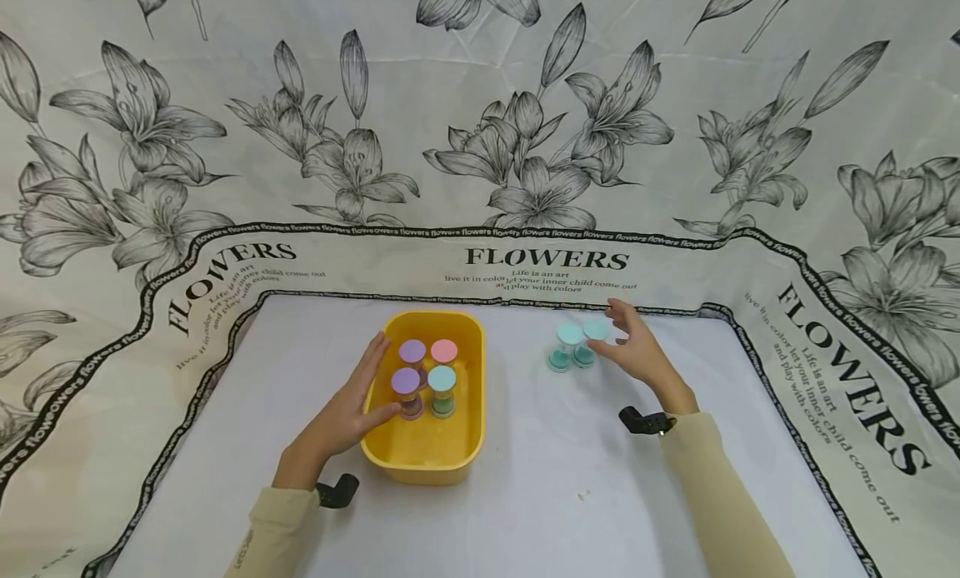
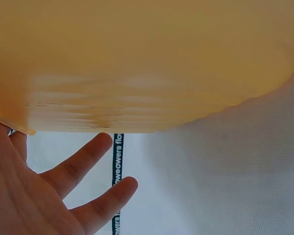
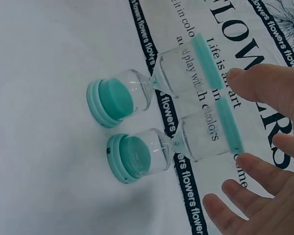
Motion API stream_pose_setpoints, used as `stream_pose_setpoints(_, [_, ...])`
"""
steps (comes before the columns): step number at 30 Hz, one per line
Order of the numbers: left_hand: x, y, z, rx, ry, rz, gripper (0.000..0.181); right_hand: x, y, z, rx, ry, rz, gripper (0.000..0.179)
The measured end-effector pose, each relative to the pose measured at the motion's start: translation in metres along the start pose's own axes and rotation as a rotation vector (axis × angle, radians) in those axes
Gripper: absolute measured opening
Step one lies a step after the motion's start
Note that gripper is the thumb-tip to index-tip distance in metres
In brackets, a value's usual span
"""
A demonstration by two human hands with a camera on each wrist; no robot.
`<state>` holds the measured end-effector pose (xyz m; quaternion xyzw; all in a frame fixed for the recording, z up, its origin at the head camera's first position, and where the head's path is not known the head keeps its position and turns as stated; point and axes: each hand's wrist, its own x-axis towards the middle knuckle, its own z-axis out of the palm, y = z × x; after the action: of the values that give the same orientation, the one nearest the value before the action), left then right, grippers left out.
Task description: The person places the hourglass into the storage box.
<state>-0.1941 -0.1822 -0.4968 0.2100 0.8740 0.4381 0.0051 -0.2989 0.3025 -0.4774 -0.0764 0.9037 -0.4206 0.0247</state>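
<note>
Two teal sand timers (image 1: pixel 569 335) stand upright side by side on the table, with teal sand in their lower bulbs (image 3: pixel 115 98). My right hand (image 1: pixel 637 349) is at their right, thumb and fingers spread around the teal caps (image 3: pixel 229 125); firm contact cannot be made out. At the left wall of a yellow bin (image 1: pixel 423 453), my left hand (image 1: pixel 341 407) rests on the rim, thumb over the edge and two fingers (image 2: pixel 83 159) stretched out below. Inside the bin stand two purple sand timers (image 1: pixel 406 381), a pink one (image 1: pixel 444 351) and a light-teal-capped one (image 1: pixel 442 379).
A white cloth (image 1: pixel 540 495) covers the table. Behind and at the sides rises a flower-printed fabric (image 1: pixel 540 178) with a black lettered border (image 1: pixel 510 301). Dark straps (image 1: pixel 643 421) sit on both wrists beside beige sleeves (image 1: pixel 720 495).
</note>
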Motion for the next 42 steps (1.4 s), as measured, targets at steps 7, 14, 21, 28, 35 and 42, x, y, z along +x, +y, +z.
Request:
stream_pose_setpoints(7, [0.0, 0.001, 0.0, -0.001, 0.001, -0.011, 0.095, 0.0, 0.013, 0.005, -0.017, -0.021, 0.064, 0.087])
stream_pose_setpoints(14, [0.0, 0.001, 0.0, -0.004, -0.002, -0.01, 0.096, 0.001, 0.021, 0.008, -0.051, -0.028, 0.056, 0.08])
stream_pose_setpoints(21, [0.0, 0.001, 0.001, -0.002, -0.002, -0.015, 0.096, 0.004, 0.02, 0.01, -0.05, -0.024, 0.07, 0.072])
stream_pose_setpoints(28, [-0.001, 0.002, 0.0, 0.004, -0.001, -0.026, 0.096, 0.006, 0.017, 0.008, -0.04, -0.028, 0.062, 0.068])
stream_pose_setpoints(35, [0.0, 0.001, 0.001, 0.001, -0.006, -0.016, 0.095, 0.007, 0.012, -0.001, -0.058, -0.045, 0.054, 0.068])
stream_pose_setpoints(42, [0.0, 0.003, -0.002, 0.018, -0.025, -0.03, 0.097, 0.007, -0.008, -0.02, -0.069, -0.013, 0.012, 0.068])
